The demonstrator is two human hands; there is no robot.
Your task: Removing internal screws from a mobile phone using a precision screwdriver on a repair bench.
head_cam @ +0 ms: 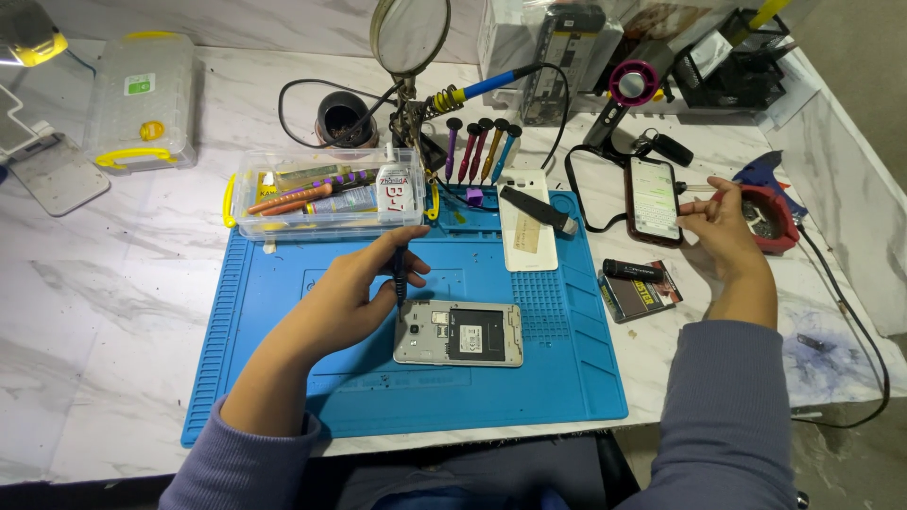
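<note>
My left hand (354,288) grips a dark screwdriver (401,276) upright, its tip down at the top left corner of an opened grey phone (458,333) lying back-up on the blue work mat (283,378). My right hand (723,227) rests off the mat to the right, fingers touching the edge of a lit smartphone (653,199) in a dark red case and pinching a thin metal tool, probably tweezers. Purple-grey sleeves cover both forearms.
At the mat's top stand a clear box of tools (326,194), a row of coloured screwdrivers (479,146), a white back cover (527,231), and a magnifier on a stand (409,38). A soldering iron (477,92), red dish (770,219) and small dark box (641,288) lie to the right.
</note>
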